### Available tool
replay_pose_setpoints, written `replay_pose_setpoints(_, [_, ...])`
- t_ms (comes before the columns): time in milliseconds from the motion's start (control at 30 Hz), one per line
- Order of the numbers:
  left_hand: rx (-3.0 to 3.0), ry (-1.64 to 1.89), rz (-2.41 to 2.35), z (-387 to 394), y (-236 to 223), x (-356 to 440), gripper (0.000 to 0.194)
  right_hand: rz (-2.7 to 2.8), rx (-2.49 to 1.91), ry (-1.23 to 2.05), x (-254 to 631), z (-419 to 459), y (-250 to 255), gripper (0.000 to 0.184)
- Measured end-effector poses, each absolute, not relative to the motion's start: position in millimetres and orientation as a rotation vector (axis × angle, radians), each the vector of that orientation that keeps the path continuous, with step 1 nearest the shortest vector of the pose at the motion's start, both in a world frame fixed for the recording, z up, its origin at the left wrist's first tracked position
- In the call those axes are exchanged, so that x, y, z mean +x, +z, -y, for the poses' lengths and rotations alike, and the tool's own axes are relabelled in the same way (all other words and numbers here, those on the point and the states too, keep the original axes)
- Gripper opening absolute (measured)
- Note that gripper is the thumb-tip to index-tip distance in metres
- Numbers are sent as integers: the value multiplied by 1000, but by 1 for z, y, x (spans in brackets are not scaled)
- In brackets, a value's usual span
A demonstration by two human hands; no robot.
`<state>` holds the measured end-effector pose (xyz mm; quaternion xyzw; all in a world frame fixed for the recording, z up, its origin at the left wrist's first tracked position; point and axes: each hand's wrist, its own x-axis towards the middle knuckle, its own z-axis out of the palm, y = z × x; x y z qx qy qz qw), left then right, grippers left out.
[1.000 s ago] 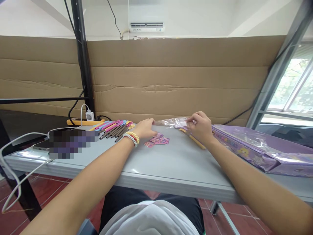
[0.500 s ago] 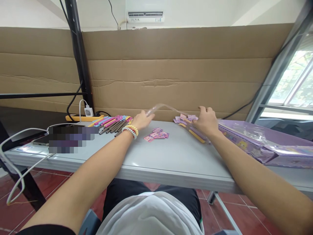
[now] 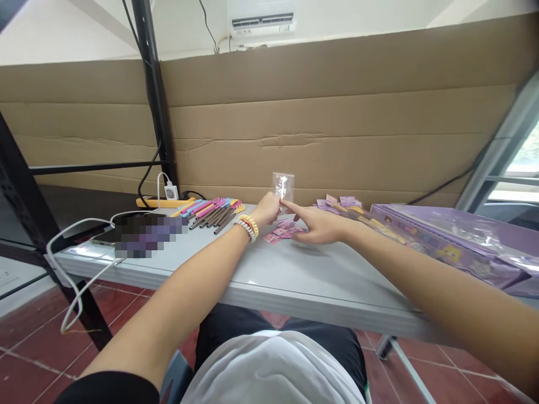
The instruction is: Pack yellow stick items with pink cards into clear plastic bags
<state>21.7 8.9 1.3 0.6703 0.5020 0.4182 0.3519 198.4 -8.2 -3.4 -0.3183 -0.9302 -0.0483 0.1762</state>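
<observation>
A small clear plastic bag (image 3: 284, 185) stands up from my left hand (image 3: 266, 210), whose fingers are closed on its lower part. My right hand (image 3: 322, 224) has come up beside it, fingers apart, with the index fingertip at the bag by the left fingertips. I cannot tell whether that fingertip touches the bag. Beneath the right hand lie several small pink and purple printed cards (image 3: 283, 229), partly covered by its fingers. To the left of my left hand is a pile of slim sticks (image 3: 217, 213) in pink, blue, yellow and dark grey.
On the right lie bagged yellow and purple items (image 3: 339, 203) with printed cards, beside a purple box (image 3: 458, 241) with clear film. A blurred-out object (image 3: 147, 235) and white cables (image 3: 69, 269) occupy the left end. Cardboard (image 3: 295, 123) stands behind the table (image 3: 278, 275).
My right hand has left the bagged items on the right and moved left to the bag. The clear bag, stretched low between the hands before, now stands upright at my left hand. The view has tilted.
</observation>
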Motion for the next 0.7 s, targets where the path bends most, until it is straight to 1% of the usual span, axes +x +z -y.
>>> replay_pose_setpoints(100, [1894, 1046, -1325, -13, -2, 18, 16, 2545, -879, 38, 201, 0, 2, 64])
replay_pose_setpoints(200, [2156, 1037, -1582, -21, -4, 6, 22, 2331, -927, 207, 210, -4, 2, 41])
replay_pose_setpoints(233, [2235, 1035, -1688, -24, -4, 1, 23, 2265, -967, 252, 214, -5, 1, 38])
replay_pose_setpoints(300, [2303, 1007, -1876, -30, -3, -11, 22, 2193, -1081, 308, 221, -9, -2, 37])
replay_pose_setpoints(400, [2231, 940, -2151, -38, -1, -28, 25, 2231, -1264, 357, 232, -16, -8, 19])
replay_pose_setpoints(433, [2189, 892, -2229, -40, -1, -33, 27, 2263, -1310, 380, 234, -18, -11, 17])
replay_pose_setpoints(533, [2114, 742, -2311, -45, -2, -45, 33, 2289, -1366, 420, 238, -23, -16, 28])
replay_pose_setpoints(600, [2089, 730, -2341, -47, -3, -50, 35, 2230, -1329, 377, 236, -23, -17, 37])
replay_pose_setpoints(633, [2070, 744, -2377, -47, -3, -51, 36, 2187, -1275, 369, 234, -22, -15, 39])
replay_pose_setpoints(700, [2010, 740, -2468, -46, -4, -53, 39, 2082, -1106, 436, 232, -17, -9, 37])
